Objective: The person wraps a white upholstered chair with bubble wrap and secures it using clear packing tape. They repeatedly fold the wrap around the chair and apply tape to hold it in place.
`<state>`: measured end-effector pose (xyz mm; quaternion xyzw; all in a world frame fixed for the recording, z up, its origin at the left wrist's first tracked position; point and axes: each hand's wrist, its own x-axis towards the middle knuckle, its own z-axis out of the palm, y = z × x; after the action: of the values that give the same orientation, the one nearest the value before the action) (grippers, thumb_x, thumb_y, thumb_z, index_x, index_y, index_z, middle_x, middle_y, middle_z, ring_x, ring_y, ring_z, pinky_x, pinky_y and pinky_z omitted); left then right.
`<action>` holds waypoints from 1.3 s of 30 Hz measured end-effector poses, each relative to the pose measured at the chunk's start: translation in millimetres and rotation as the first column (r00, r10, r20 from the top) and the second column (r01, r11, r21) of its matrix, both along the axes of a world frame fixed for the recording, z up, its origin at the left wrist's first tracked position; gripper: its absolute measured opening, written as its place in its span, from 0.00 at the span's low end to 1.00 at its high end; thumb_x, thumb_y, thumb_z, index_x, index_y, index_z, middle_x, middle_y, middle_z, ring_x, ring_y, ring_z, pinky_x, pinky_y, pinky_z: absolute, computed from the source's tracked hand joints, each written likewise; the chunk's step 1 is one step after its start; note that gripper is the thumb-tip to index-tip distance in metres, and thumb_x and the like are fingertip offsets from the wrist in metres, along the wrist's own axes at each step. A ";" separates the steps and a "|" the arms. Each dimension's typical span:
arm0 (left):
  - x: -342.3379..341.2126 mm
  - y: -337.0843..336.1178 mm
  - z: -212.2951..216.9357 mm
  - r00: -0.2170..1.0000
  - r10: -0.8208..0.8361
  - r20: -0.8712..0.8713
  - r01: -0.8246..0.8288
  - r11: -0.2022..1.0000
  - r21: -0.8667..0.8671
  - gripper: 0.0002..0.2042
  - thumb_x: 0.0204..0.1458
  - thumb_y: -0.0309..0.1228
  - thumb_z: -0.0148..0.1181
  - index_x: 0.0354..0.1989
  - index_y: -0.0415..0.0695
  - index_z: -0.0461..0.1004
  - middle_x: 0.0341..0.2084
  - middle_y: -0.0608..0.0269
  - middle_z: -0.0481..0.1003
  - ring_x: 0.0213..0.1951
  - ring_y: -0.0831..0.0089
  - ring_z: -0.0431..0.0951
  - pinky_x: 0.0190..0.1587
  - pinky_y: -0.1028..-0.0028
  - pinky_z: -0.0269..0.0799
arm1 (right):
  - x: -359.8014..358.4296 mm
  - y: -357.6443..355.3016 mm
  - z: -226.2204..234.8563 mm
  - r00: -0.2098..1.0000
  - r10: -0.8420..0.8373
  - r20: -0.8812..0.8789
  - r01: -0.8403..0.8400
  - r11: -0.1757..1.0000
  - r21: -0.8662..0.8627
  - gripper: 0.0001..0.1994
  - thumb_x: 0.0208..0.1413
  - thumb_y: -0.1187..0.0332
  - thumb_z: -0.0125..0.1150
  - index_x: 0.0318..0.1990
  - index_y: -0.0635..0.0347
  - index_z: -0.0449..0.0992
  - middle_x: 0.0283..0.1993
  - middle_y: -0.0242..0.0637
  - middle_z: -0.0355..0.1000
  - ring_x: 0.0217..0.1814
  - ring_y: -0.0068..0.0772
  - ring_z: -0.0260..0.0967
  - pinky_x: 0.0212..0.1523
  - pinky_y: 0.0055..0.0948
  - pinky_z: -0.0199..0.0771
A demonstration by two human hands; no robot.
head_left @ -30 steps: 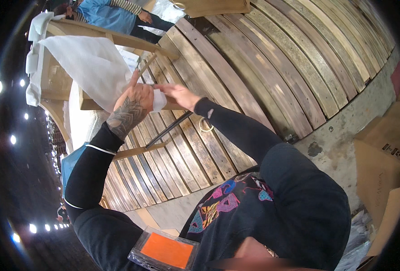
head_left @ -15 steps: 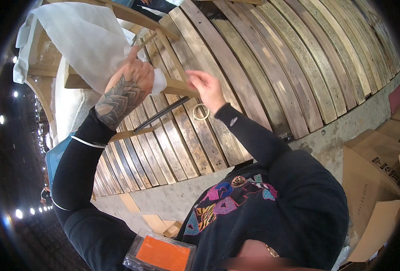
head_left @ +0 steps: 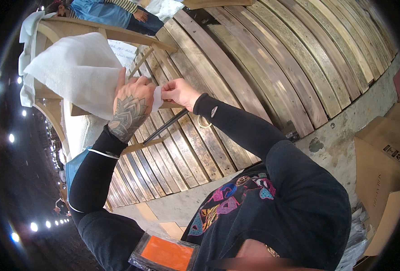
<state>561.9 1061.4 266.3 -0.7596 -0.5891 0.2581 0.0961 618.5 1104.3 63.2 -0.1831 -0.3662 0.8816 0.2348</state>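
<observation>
A piece of wooden furniture, apparently a chair (head_left: pixel 161 45), lies on the slatted bench, with white foam sheet (head_left: pixel 76 63) draped over part of it. My left hand (head_left: pixel 134 97) is closed around the foam sheet, where it wraps a wooden bar of the frame. Close beside it, my right hand (head_left: pixel 179 92) is pinched at the small white end of the wrapping sticking out past my left fingers. Whether a bit of tape is between those fingertips is too small to tell. A dark rod-like bar (head_left: pixel 166 126) runs below my hands.
A pale ring, like a tape roll (head_left: pixel 203 122), lies on the slats, partly behind my right forearm. Cardboard boxes (head_left: pixel 376 171) stand on the floor at the right. At the top left, a person in a blue garment (head_left: pixel 101 16) is beyond the furniture, near a sheet of paper (head_left: pixel 123 52).
My right hand has moved left, from beyond the bar to the white wrapping's end. My left hand stays on the foam. The co-worker's arm and blue garment have come more into view.
</observation>
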 end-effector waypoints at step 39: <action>18.4 -8.8 -29.4 0.896 -0.436 -0.086 0.427 0.899 -0.102 0.25 0.51 0.34 0.56 0.59 0.36 0.68 0.43 0.49 0.76 0.50 0.57 0.75 0.63 0.54 0.62 | -13.5 -59.3 -12.3 0.859 -0.501 -0.105 0.359 0.444 0.821 0.23 0.59 0.65 0.58 0.61 0.58 0.67 0.62 0.45 0.68 0.68 0.48 0.61 0.71 0.53 0.50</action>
<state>580.3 1052.6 236.9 -0.8597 -0.3892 0.2941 0.1516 605.0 1045.0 50.9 -0.2073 -0.6888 0.5029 0.4792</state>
